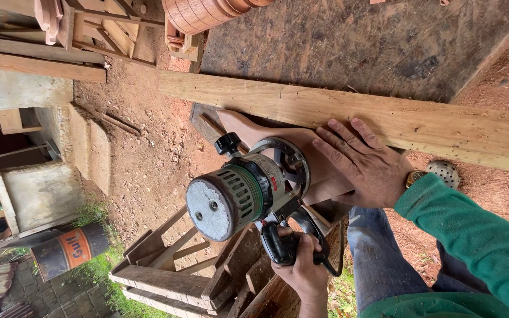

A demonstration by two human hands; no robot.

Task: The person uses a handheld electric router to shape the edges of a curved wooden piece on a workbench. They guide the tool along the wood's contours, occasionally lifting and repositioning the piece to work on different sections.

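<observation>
Two bare hands are on the job, and I am looking down on them from just above; the left hand (pixel 303 266) is wrapped tight around the black side handle (pixel 278 244) of a hand-held router (pixel 243 194), fingers curled fully round it, with a dark cord looping out by the knuckles; the router is a stubby motor with a dusty round cap, a green band and a black knob, and its round metal base sits on a smooth reddish shaped board (pixel 254 132); the right hand (pixel 363 165) lies flat on that same board just beside the router base, fingers spread and pressed down, holding nothing, its fingertips reaching the edge of a long pale plank (pixel 413 121); a green sleeve (pixel 472 235) covers that arm and a watch shows at the wrist; the shaped board lies alongside the plank, touching it, and the plank runs along the edge of a dark, worn bench top (pixel 354 47); below the router stands a rough wooden frame (pixel 166 277); reddish sawdust covers the ground (pixel 148 165); well apart, near the grass, lies a black and orange drum (pixel 69 250); the person's jeans (pixel 378 259) are flecked with dust
</observation>
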